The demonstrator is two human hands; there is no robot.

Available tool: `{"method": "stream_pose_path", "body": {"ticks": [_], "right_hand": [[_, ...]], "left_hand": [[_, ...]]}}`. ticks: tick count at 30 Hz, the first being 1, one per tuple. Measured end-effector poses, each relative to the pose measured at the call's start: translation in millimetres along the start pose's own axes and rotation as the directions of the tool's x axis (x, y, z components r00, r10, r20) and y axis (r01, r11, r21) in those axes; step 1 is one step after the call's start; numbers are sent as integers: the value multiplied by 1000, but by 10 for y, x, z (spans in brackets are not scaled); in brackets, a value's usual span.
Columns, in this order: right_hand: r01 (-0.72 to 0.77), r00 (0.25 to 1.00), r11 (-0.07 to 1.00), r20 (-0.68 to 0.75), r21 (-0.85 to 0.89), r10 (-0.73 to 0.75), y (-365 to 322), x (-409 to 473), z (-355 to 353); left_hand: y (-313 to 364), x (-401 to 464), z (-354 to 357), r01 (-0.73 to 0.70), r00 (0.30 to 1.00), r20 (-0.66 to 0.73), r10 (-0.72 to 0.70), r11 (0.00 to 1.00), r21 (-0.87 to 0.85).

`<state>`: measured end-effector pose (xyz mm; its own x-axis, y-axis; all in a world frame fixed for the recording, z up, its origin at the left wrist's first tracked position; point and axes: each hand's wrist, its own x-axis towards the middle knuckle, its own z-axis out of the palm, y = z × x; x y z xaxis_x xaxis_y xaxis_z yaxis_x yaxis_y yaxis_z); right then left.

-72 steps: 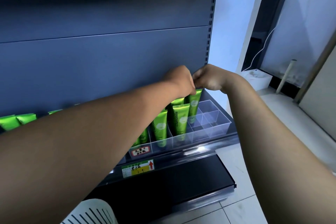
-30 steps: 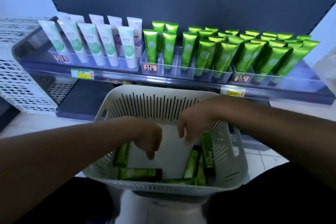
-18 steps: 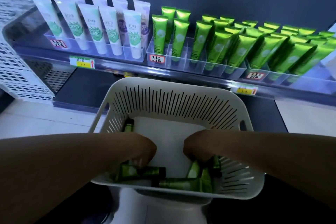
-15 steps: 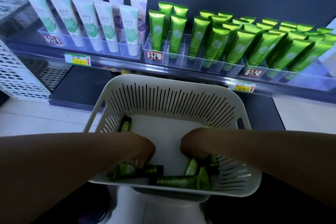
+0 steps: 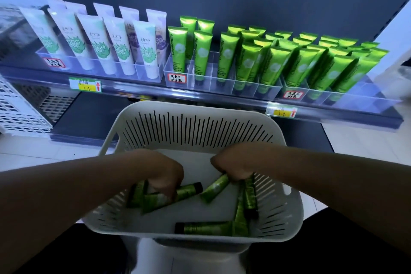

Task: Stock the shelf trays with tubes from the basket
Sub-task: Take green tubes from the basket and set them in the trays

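We look down into a white plastic basket (image 5: 200,122), rounded at the corners, its walls cut with thin vertical slots and its floor smooth. Both our hands are inside it. Our left hand (image 5: 162,176) curls round a glossy green tube (image 5: 189,191) with a black cap, gripping it along with at least one more tube beneath the fingers; the exact count under the hand we cannot tell. Our right hand (image 5: 233,164) closes its fingers round the end of another green tube (image 5: 214,188), which slants down toward the basket floor.

Loose tubes (image 5: 204,228) lie flat on the floor near the front wall and along the right wall, metallic green with dark caps, some overlapping.

Beyond the basket a dark shelf (image 5: 222,98) carries clear plastic trays (image 5: 266,89) divided into narrow compartments. Green tubes (image 5: 275,66) stand in them cap down, flat crimped ends up, leaning slightly back, packed in several rows to the right and sparser toward the middle, where some compartments show bare clear walls. To the left, a tray holds taller white tubes (image 5: 120,44) with pale green leaf prints, and a few with purple prints behind. Small handwritten labels (image 5: 176,78) are stuck on the tray fronts, and yellow price tags (image 5: 85,85) sit on the shelf edge. A white lattice crate (image 5: 17,109) stands at the far left.
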<state>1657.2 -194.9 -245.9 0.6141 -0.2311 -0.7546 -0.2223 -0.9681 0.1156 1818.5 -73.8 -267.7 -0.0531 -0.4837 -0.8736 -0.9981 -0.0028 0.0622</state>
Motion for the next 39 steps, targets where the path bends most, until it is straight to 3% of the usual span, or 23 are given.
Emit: {"method": "stream_pose_path", "body": {"ticks": [4,7,11,13,17,21,24,26,29,34,39], "right_hand": [[16,991,992,-137,123,1,171,-165,-114],[41,978,982,-210,186,-1,288,-277,-153],[47,957,931,-283,362,62,385,-508,-237],[86,934,895,-348,437,80,421,-630,-268],[262,884,696,-455,669,105,448,-857,-331],[399,828,466,-529,790,187,438,-960,-355],[429,825,201,-473,881,311,435,-1027,-355],[444,816,92,-445,891,369,465,-1065,-349],[475,772,110,-474,873,424,535,-1114,-314],[522,642,309,-605,795,471,742,-1232,-254],[632,498,314,-681,709,537,1094,-1742,-333]], "left_hand": [[-172,-207,-178,-34,993,-115,8,974,-223],[-345,-272,-234,-103,980,-197,19,898,-427],[-446,-414,-297,-244,963,-265,54,598,-764],[-438,-518,-347,-277,958,-273,84,498,-822],[-423,-708,-441,-364,929,-349,123,473,-802],[-364,-820,-545,-445,856,-506,102,643,-623],[-344,-834,-635,-469,776,-631,-2,668,-578],[-322,-865,-667,-447,726,-685,-56,719,-533],[-238,-891,-716,-457,661,-749,-55,762,-459],[-53,-934,-803,-498,602,-798,-32,766,-406],[318,-1067,-1037,-642,474,-879,47,701,-309]]}}
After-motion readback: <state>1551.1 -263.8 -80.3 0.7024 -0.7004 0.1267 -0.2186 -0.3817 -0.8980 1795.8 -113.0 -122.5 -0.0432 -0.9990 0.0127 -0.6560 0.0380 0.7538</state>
